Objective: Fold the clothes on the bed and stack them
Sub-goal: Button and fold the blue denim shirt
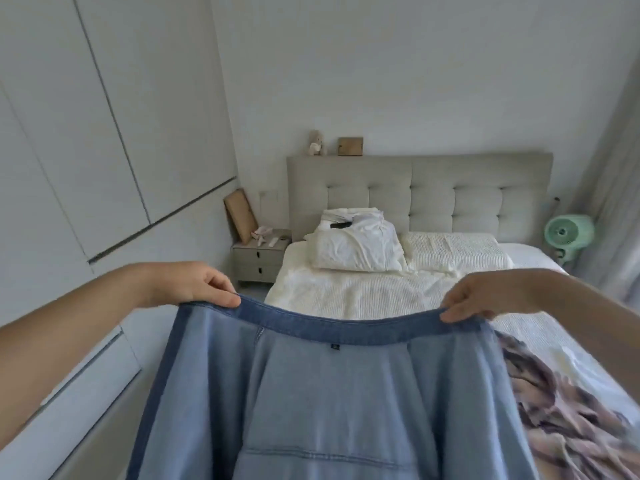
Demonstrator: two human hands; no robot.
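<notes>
A blue denim garment (329, 393) hangs spread in front of me, held up by its darker waistband. My left hand (204, 284) pinches the waistband's left end. At the right end, my right hand (485, 297) pinches the band in the same way. The cloth drops out of view at the bottom edge. A crumpled pink and dark patterned garment (561, 410) lies on the white bed (363, 296) at the lower right, partly hidden behind the denim.
White pillows (360, 244) and a folded white cover lie by the padded grey headboard (433, 192). A bedside drawer unit (259, 261) stands left of the bed. Wardrobe doors (86, 150) fill the left wall. A green fan (568, 233) stands at the right.
</notes>
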